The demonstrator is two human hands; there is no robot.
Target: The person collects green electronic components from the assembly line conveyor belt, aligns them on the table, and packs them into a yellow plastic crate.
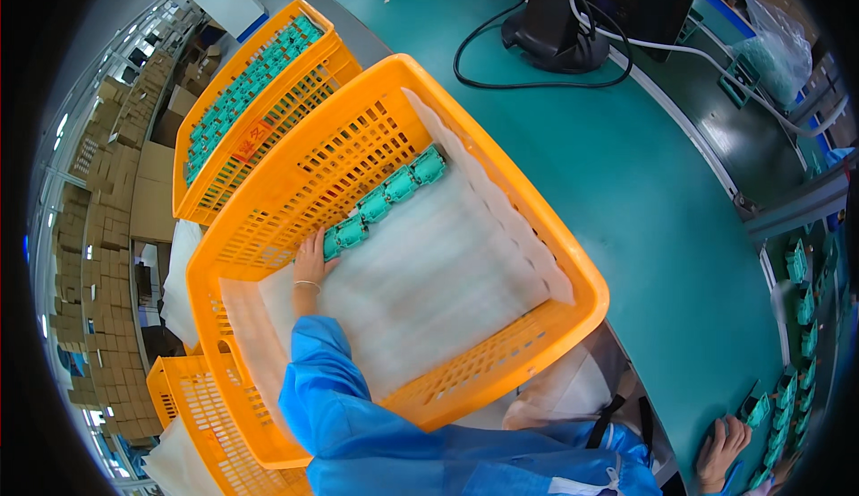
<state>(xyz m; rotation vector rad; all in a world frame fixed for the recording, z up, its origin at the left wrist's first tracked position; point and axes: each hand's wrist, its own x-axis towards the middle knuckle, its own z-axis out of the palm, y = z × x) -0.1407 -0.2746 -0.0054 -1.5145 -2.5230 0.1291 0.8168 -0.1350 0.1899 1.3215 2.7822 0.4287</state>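
Observation:
My left hand [310, 263], below a blue sleeve, reaches into a large orange basket [573, 268]. Its fingers and thumb close around the near end of a small green moulded part [342, 236]. That part is the nearest in a short row of green parts [402, 184] lying along the left wall, on a white foam sheet [438, 268]. Far to the right, my right hand [723, 449] rests on the green tabletop with its fingers spread and slightly bent. Just beyond its fingertips is another green part [757, 409], apparently not held.
Behind stands a second orange basket [344, 66] filled with rows of green parts. Another orange basket [201, 406] is at lower left. A black monitor stand [559, 39] with cables occupies the far bench. More green parts [787, 393] line the right edge, where part of another hand [786, 467] shows.

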